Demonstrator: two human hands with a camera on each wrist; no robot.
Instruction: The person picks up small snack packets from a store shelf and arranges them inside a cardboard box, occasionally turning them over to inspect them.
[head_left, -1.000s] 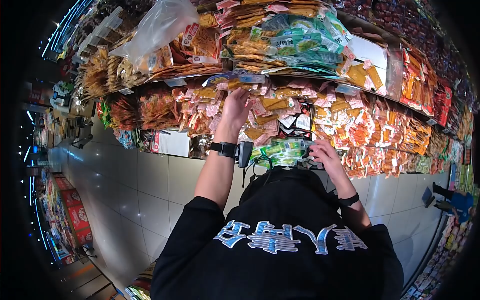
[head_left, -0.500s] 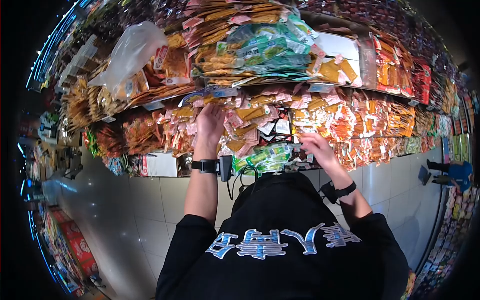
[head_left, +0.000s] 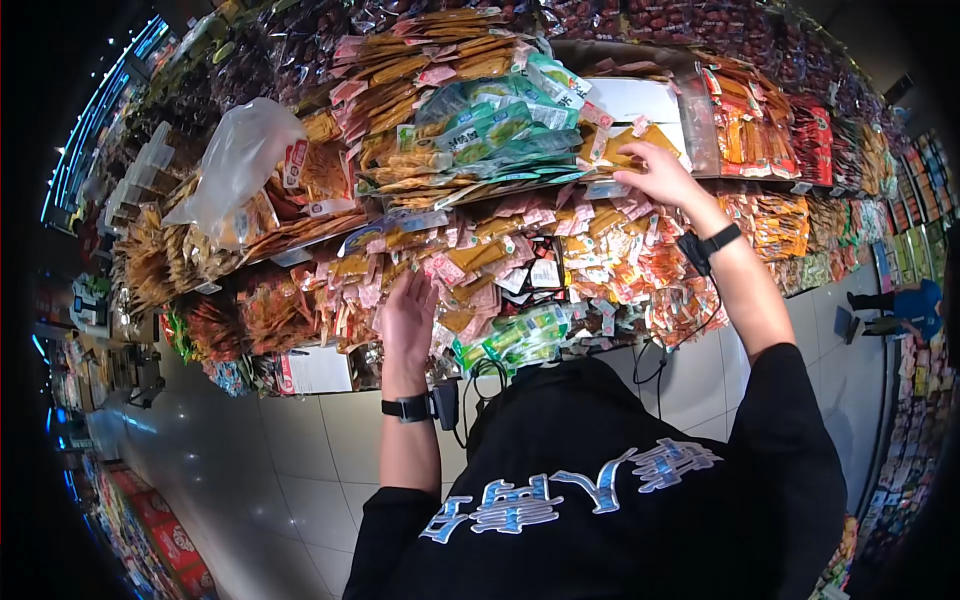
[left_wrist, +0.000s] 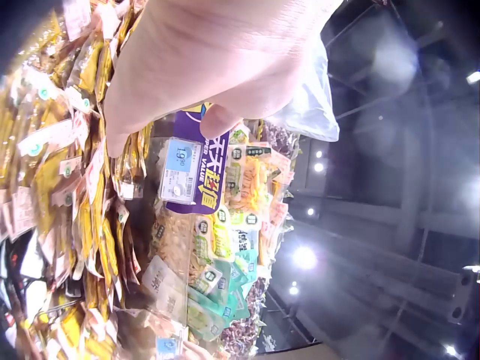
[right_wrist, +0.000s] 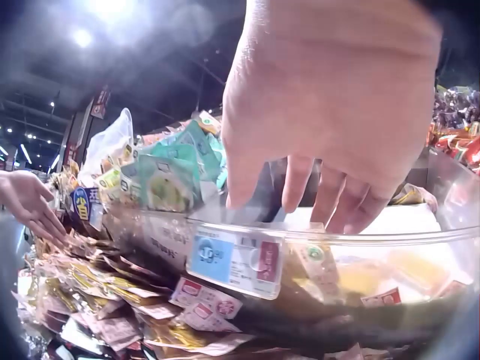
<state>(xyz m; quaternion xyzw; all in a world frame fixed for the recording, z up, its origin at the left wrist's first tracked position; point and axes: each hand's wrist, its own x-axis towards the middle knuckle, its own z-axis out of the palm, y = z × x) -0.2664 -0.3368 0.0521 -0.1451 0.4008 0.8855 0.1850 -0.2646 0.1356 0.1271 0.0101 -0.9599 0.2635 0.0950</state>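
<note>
My right hand point(head_left: 660, 178) reaches over the clear front edge point(right_wrist: 360, 238) of the upper shelf, fingers pointing down into a bin. Beneath and beside these fingers lie a few flat yellow-brown snack packets point(head_left: 655, 142) with pink labels. A price tag point(right_wrist: 236, 259) hangs on that edge by the thumb. Lower down, my left hand point(head_left: 408, 315) rests at a heap of similar pink-labelled snack packets point(head_left: 470, 255), its fingers loosely extended. Close to the left thumb is a purple price sign point(left_wrist: 196, 161); nothing shows gripped in that hand.
Teal snack packets point(head_left: 490, 125) are piled left of the right hand's bin. A clear plastic bag point(head_left: 240, 160) stands on the upper shelf at the left. Green packets point(head_left: 515, 340) lie at the lower front edge. A person in blue point(head_left: 915, 308) is at the far right.
My right hand has risen from the lower packets to the bin on the upper shelf. The left hand has drawn back and lower over its heap, and the head view has shifted right.
</note>
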